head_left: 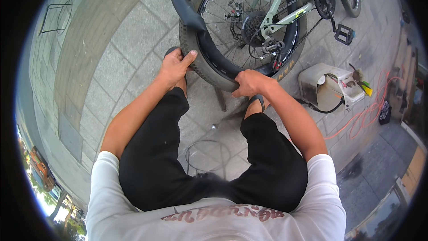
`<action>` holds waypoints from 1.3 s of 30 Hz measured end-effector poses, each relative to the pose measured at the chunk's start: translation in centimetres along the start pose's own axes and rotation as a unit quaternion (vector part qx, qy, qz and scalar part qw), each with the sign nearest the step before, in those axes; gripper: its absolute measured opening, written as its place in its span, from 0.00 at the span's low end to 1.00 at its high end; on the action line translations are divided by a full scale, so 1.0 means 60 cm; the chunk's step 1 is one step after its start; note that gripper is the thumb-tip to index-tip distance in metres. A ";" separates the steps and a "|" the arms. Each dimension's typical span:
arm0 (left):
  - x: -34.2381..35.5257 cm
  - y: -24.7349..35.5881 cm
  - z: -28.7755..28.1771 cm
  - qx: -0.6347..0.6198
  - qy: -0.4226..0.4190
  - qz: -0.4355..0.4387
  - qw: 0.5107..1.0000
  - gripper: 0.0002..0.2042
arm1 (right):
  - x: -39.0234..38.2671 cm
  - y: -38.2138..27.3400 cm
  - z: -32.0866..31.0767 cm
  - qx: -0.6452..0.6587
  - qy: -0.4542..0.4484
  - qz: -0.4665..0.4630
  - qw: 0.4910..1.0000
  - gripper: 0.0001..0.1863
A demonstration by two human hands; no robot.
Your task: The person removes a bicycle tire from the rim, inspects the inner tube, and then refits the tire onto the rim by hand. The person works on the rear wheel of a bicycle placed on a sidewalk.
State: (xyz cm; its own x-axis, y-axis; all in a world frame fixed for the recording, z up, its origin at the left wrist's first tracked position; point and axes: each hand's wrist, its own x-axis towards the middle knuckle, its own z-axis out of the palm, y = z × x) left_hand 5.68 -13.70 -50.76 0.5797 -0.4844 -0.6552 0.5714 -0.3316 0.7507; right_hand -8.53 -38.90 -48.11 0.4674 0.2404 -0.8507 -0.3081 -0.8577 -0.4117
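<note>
A bicycle's rear wheel stands in front of me, its wide black tire (192, 64) around the spoked rim. A black inner tube (208, 49) runs along the tire's inner side and loops out past the tread at the upper left. My left hand (174, 69) is closed on the tire's left edge, thumb toward the tread, other fingers partly hidden. Lower right, my right hand (253, 83) wraps over the tire beside the inner tube; its fingertips are partly hidden. The cassette (254, 29) and rear derailleur (273, 48) sit right of the spokes.
The grey-green bike frame (292, 16), crank and pedal (344, 34) extend to the upper right. A cut-open whitish plastic container (318, 91) with tools stands right, near an orange hose (372, 111). A wire stand (57, 18) is at far left, on paving stones (129, 40).
</note>
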 end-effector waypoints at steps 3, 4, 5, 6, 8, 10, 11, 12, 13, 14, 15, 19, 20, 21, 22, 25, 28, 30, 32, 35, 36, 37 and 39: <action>0.007 -0.009 -0.001 -0.007 -0.001 0.004 1.000 0.22 | -0.004 0.033 0.006 -0.048 -0.009 0.010 0.999 0.31; 0.009 -0.012 -0.002 -0.014 -0.003 0.006 1.000 0.22 | -0.004 0.041 0.007 -0.067 -0.015 0.020 0.997 0.30; 0.010 -0.014 -0.004 -0.006 -0.003 0.002 1.000 0.22 | -0.005 0.049 0.008 -0.086 -0.021 0.030 0.996 0.30; 0.012 -0.017 -0.007 0.003 -0.003 -0.001 1.000 0.23 | -0.005 0.057 0.012 -0.104 -0.016 0.040 0.994 0.29; 0.012 -0.016 -0.011 0.015 -0.008 -0.006 1.000 0.23 | -0.004 0.070 0.021 -0.139 -0.006 0.061 0.988 0.28; 0.009 -0.012 -0.011 0.022 -0.015 -0.009 1.000 0.24 | -0.005 0.077 0.035 -0.130 0.016 0.051 0.990 0.23; 0.010 -0.006 -0.011 -0.005 -0.015 -0.013 1.000 0.25 | -0.004 0.080 0.040 -0.126 0.027 0.046 0.991 0.20; 0.011 0.001 -0.013 -0.033 -0.016 -0.017 0.999 0.26 | 0.001 0.085 0.044 -0.116 0.046 0.024 0.992 0.19; 0.009 0.005 -0.016 -0.060 -0.016 -0.024 0.998 0.27 | 0.004 0.079 0.045 -0.097 0.050 0.004 0.994 0.19; 0.016 0.008 -0.033 -0.076 -0.046 -0.031 0.996 0.33 | 0.010 0.071 0.046 -0.077 0.053 -0.015 0.996 0.18; 0.014 0.005 -0.031 -0.084 -0.043 -0.033 0.995 0.34 | 0.016 0.062 0.049 -0.057 0.056 -0.035 0.996 0.18; -0.007 -0.003 -0.016 -0.031 -0.050 -0.027 0.998 0.37 | 0.030 -0.017 0.026 0.070 0.088 -0.058 0.992 0.25; -0.004 -0.018 -0.012 0.030 -0.045 -0.012 0.998 0.37 | 0.032 -0.038 0.019 0.111 0.103 -0.052 0.987 0.26; 0.003 -0.032 -0.011 0.083 -0.033 0.005 0.996 0.37 | 0.034 -0.056 0.011 0.153 0.119 -0.046 0.980 0.26; 0.009 -0.048 -0.008 0.136 -0.019 0.020 0.990 0.37 | 0.037 -0.071 0.003 0.178 0.106 -0.038 0.978 0.27; 0.024 -0.073 -0.007 0.264 0.046 0.081 0.960 0.38 | 0.042 -0.087 -0.020 0.229 0.089 -0.036 0.969 0.29; 0.037 -0.086 -0.010 0.359 0.102 0.123 0.920 0.41 | 0.039 -0.079 -0.021 0.217 0.098 -0.058 0.969 0.31; 0.044 -0.088 -0.012 0.391 0.129 0.130 0.902 0.42 | 0.035 -0.059 -0.009 0.185 0.100 -0.054 0.976 0.31; 0.042 -0.082 -0.012 0.377 0.123 0.126 0.909 0.42 | 0.024 -0.037 0.001 0.141 0.069 -0.042 0.987 0.32; 0.035 -0.073 -0.008 0.318 0.094 0.114 0.937 0.41 | 0.004 -0.006 0.010 0.060 0.047 -0.037 0.996 0.32; 0.035 -0.069 -0.007 0.304 0.086 0.111 0.942 0.41 | 0.003 0.008 0.013 0.036 0.047 -0.038 0.998 0.32; 0.032 -0.065 -0.005 0.293 0.079 0.108 0.947 0.41 | 0.001 0.020 0.021 0.015 0.047 -0.039 0.998 0.32; 0.031 -0.060 -0.003 0.274 0.070 0.101 0.954 0.40 | 0.002 0.047 0.029 -0.029 0.041 -0.029 0.998 0.31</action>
State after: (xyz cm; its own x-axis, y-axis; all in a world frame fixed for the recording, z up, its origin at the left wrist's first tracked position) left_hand 4.80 -13.27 -54.69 0.7396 -0.4826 -0.4692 0.0726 -0.6358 0.7685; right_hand -10.79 -40.46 -49.96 0.5501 0.2542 -0.7955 -0.2316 -0.8688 -0.4378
